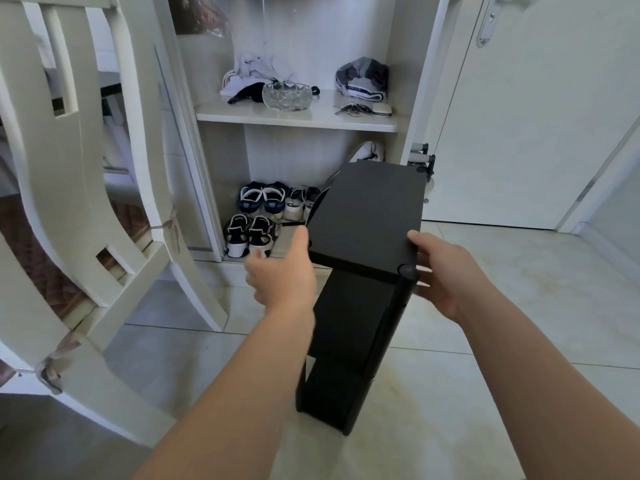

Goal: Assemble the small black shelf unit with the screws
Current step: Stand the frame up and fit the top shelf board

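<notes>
The shelf unit (367, 216) stands on the floor (485, 341); behind it the cabinet (298, 116) holds shoes (263, 199), left of it a chair (69, 168).

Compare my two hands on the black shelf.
The left hand sits at the left edge of the black shelf's top panel, thumb against it; the right hand holds the near right corner, thumb on top. The left hand's fingers are blurred, grip unclear; the right hand's fingers curl round the side beside the post. Both touch the top panel.
</notes>
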`<state>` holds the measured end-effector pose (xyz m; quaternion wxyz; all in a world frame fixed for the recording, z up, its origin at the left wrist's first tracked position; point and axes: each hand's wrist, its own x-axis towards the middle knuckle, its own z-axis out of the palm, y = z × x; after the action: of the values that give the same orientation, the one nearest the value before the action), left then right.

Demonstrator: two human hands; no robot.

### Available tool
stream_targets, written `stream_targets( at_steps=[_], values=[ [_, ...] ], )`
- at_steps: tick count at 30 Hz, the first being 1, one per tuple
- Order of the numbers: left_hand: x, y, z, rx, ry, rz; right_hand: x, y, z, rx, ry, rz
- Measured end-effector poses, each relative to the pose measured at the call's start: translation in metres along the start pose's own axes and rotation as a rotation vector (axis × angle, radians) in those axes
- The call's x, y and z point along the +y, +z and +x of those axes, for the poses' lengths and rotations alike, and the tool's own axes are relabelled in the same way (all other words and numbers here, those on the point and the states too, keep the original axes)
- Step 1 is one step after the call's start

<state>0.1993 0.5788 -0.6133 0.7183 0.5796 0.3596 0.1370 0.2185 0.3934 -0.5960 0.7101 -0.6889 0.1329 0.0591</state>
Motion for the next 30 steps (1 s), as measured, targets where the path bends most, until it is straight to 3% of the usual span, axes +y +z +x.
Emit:
stream_targets(
  at_steps=[2,3,6,12,16,20,24,30],
  values=[
    [-0.013,0.003,-0.019,-0.133,-0.203,-0.053,-0.003,0.002,0.006,0.047,-0.023,0.024],
    [-0.017,0.005,-0.027,-0.209,-0.222,-0.029,-0.003,0.003,0.008,0.058,-0.027,0.042],
    [-0.020,0.008,-0.025,-0.276,-0.137,0.076,0.000,0.006,0.013,0.079,-0.022,0.077],
    [0.003,0.000,0.004,-0.412,-0.044,0.054,0.003,0.006,0.010,0.057,0.000,0.108],
    [0.002,0.006,-0.002,-0.398,-0.071,0.044,0.004,0.004,0.007,0.045,0.010,0.040],
    [-0.017,0.017,-0.025,-0.503,-0.057,0.106,-0.001,0.001,0.013,0.103,0.015,0.215],
    [-0.016,0.021,-0.024,-0.480,0.003,0.197,0.000,0.004,0.015,0.125,0.030,0.248],
    [0.010,0.009,0.015,-0.344,0.097,0.138,0.000,0.006,0.002,-0.022,0.051,-0.095]
  ],
)
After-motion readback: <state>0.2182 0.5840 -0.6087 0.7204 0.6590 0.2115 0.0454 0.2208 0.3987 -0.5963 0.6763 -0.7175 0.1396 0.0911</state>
